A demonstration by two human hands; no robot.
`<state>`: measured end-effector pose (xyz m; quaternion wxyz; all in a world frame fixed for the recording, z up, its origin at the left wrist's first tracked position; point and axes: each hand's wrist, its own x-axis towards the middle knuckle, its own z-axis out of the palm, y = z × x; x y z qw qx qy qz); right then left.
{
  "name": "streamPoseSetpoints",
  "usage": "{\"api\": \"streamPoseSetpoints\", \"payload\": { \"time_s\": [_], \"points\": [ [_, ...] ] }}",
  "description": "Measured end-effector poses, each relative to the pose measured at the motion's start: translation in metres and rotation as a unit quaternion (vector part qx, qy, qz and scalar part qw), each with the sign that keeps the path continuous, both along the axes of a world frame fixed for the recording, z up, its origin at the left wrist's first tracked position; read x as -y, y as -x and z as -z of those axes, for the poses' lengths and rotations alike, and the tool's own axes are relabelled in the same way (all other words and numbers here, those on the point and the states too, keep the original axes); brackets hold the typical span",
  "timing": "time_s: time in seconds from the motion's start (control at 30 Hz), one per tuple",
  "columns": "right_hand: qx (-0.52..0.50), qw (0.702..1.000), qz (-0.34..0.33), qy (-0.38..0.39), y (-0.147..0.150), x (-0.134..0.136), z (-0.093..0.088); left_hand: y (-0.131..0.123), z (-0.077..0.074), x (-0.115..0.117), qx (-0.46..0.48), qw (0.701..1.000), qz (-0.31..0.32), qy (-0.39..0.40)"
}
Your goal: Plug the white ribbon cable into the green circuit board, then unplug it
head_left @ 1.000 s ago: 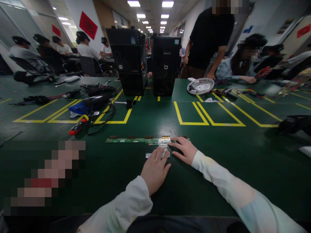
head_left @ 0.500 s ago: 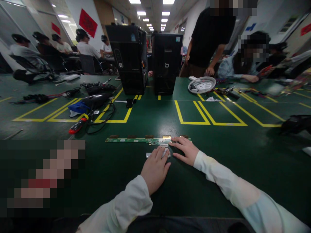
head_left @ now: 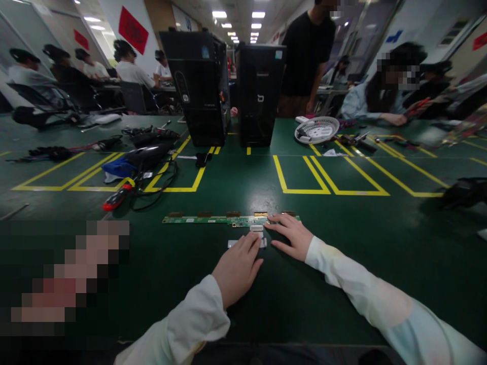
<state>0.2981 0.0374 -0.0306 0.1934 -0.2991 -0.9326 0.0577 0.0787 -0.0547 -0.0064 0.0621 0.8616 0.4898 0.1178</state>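
Note:
A long, narrow green circuit board (head_left: 205, 220) lies flat across the table, with brown and gold tabs along its far edge. At its near edge is a whitish flat cable piece (head_left: 231, 244), partly hidden by my left hand (head_left: 236, 271). The left fingers are stretched out, their tips resting on this piece just below the board's white connector (head_left: 256, 228). My right hand (head_left: 292, 235) lies with fingers spread at the right part of the board, its index fingertip touching it and covering some of that end. Neither hand grips anything.
Two black computer towers (head_left: 260, 96) stand at the back. A white basket (head_left: 317, 131) is behind right. At left lie a red-handled screwdriver (head_left: 117, 197), a dark tool with a cord (head_left: 146, 157) and cables. Yellow tape (head_left: 306, 192) marks the green table. Other people sit and stand beyond.
My left hand has drawn back slightly to the left, showing more of the connector and flat cable. My right hand stays in place. The standing person has moved farther back.

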Motion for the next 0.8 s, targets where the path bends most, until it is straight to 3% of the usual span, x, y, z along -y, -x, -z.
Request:
{"api": "streamPoseSetpoints", "payload": {
  "time_s": [0.27,0.8],
  "points": [
    [-0.018,1.000,-0.017,0.009,-0.001,0.000,0.001,0.005,-0.005,-0.008,-0.015,0.999,0.030,0.018],
    [-0.016,1.000,-0.013,0.000,0.000,0.000,-0.001,0.005,-0.004,-0.012,-0.003,1.000,0.015,0.006]
  ]
}}
